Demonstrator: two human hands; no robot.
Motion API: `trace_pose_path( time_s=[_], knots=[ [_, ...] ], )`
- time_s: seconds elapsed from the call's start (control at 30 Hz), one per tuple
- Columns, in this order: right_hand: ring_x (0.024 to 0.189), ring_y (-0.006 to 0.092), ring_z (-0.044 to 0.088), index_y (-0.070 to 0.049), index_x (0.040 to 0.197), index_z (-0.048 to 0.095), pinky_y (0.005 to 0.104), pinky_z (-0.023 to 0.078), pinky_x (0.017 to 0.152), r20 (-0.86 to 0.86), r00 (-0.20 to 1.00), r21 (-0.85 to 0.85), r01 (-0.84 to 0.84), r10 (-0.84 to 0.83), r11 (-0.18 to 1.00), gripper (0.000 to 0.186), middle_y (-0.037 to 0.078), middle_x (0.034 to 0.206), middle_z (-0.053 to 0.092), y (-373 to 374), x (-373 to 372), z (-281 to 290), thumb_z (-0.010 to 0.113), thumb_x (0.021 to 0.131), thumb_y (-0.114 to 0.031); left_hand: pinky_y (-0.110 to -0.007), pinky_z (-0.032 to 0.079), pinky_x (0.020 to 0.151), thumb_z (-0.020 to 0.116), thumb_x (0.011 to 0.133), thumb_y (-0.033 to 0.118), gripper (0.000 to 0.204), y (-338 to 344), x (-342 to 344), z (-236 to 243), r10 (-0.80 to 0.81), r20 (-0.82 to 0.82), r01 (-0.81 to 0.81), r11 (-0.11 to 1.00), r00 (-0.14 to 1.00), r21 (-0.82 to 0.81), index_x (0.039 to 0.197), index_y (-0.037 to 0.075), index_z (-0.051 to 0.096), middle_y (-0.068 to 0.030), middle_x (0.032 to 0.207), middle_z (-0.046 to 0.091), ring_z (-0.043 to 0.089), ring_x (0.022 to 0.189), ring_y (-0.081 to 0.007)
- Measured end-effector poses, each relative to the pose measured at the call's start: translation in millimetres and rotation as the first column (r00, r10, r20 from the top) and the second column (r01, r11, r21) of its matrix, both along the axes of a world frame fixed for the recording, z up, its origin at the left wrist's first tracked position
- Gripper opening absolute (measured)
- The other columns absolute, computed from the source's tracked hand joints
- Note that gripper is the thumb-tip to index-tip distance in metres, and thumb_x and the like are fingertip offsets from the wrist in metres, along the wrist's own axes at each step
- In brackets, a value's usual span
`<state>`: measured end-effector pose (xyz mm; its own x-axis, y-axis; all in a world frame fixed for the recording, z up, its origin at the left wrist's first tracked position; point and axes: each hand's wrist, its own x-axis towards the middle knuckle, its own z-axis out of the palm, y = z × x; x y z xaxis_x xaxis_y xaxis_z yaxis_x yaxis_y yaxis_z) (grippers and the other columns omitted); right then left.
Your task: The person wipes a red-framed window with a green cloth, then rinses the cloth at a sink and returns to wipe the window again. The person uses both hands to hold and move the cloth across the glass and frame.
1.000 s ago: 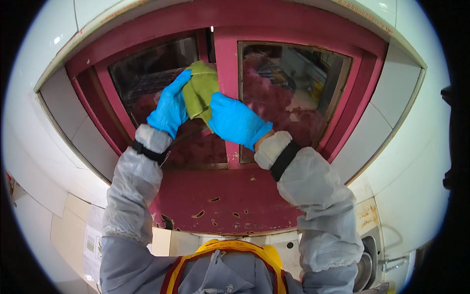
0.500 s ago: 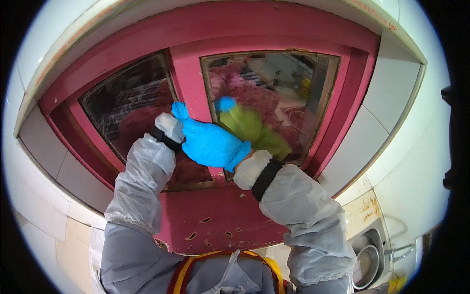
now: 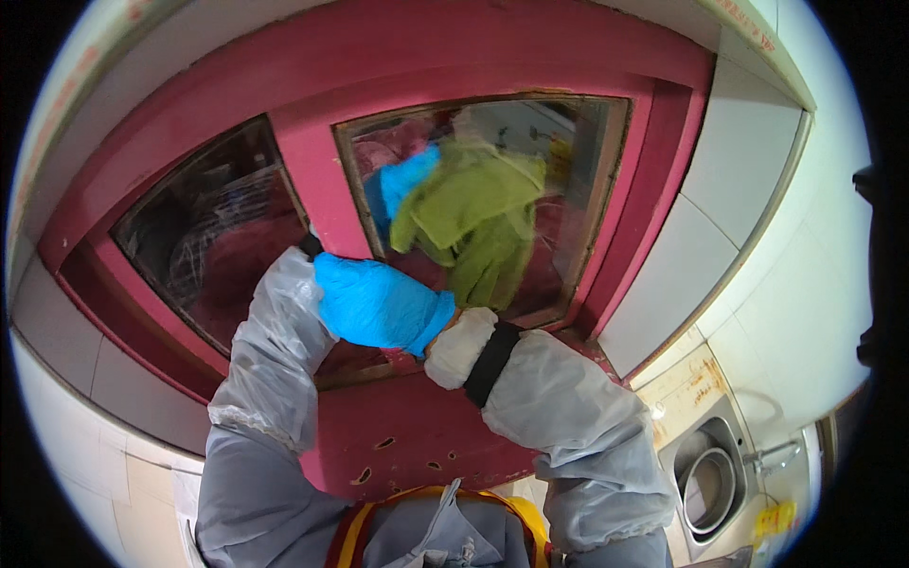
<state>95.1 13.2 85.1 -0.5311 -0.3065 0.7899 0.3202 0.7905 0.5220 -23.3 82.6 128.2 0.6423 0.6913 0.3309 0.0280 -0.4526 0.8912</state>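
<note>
My left arm reaches behind the pink upright of a window. Through the right glass pane my left hand, in a blue glove, shows on a green cloth. The cloth lies against or close behind the glass, its lower part hanging in folds. Most of the left fingers are hidden by cloth and frame, but the hand appears closed on it. In front, my gloved right hand is wrapped round the pink window frame, low on the upright. Its fingertips are out of sight.
The left pane is dark and streaked. White wall tiles flank the window. At lower right is a steel sink with a round metal pan in it, a tap and a yellow item.
The cloth has risen across the pane and spread wider, with the left hand behind it. My right hand sits lower on the upright. The whole window has shifted left in view.
</note>
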Motion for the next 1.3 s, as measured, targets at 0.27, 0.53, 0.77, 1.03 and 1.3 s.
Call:
trace_pose_path(
  time_s=[0.27, 0.53, 0.77, 1.03, 1.3],
  knots=[
    [0.074, 0.0213, 0.053, -0.013, 0.064, 0.062, 0.0318, 0.047, 0.068, -0.05, 0.994, -0.098, -0.105, 0.1, 0.99, 0.003, 0.004, 0.073, 0.053, 10, -13, -14, 0.065, 0.064, -0.015, -0.038, 0.045, 0.098, 0.048, 0.099, 0.031, 0.046, 3, 45, -24, 0.07, -0.329, -0.026, 0.99, 0.942, 0.139, 0.137, 0.003, 0.046, -0.0124, 0.13, 0.057, 0.057, 0.114, -0.0238],
    [0.074, 0.0255, 0.064, -0.009, 0.096, 0.066, 0.0363, 0.053, 0.065, 0.011, 0.934, -0.297, -0.338, 0.358, 0.893, 0.017, 0.011, 0.081, 0.067, 16, -65, -4, 0.059, 0.08, -0.012, -0.038, 0.043, 0.1, 0.047, 0.099, 0.033, 0.049, -38, 27, -60, 0.476, -0.176, -0.437, 0.873, 0.862, 0.217, 0.138, 0.003, 0.045, -0.0121, 0.131, 0.056, 0.056, 0.115, -0.0239],
    [0.103, 0.0249, 0.062, -0.014, 0.11, 0.07, 0.0338, 0.044, 0.099, 0.461, 0.878, -0.439, 0.101, 0.128, 0.893, 0.038, 0.005, 0.111, 0.069, -57, -26, 4, 0.055, 0.089, -0.042, -0.038, 0.042, 0.102, 0.047, 0.099, 0.036, 0.051, -166, 12, -113, 0.815, 0.011, -0.805, 0.571, 0.58, 0.158, 0.139, 0.004, 0.044, -0.0118, 0.133, 0.054, 0.055, 0.117, -0.024],
    [0.071, 0.028, 0.065, -0.008, 0.074, 0.072, 0.0404, 0.05, 0.059, 0.029, 0.936, -0.382, -0.315, 0.352, 0.869, 0.028, 0.012, 0.073, 0.067, -179, 105, -24, 0.06, 0.085, -0.03, -0.038, 0.04, 0.104, 0.046, 0.099, 0.039, 0.054, -319, 19, -157, 0.939, 0.102, -0.941, 0.335, 0.328, -0.056, 0.141, 0.004, 0.043, -0.0115, 0.134, 0.053, 0.054, 0.118, -0.0242],
    [0.11, 0.0383, 0.054, -0.002, 0.113, 0.062, 0.0463, 0.046, 0.091, -0.447, 0.861, -0.894, -0.418, -0.243, 0.164, 0.048, 0.021, 0.123, 0.055, -294, 242, -155, 0.064, 0.083, -0.04, -0.038, 0.04, 0.104, 0.044, 0.099, 0.04, 0.059, -367, 98, -166, 0.453, 0.024, -0.313, 0.653, 0.891, -0.689, 0.142, 0.0, 0.04, -0.0149, 0.138, 0.05, 0.053, 0.12, -0.0273]
  ],
)
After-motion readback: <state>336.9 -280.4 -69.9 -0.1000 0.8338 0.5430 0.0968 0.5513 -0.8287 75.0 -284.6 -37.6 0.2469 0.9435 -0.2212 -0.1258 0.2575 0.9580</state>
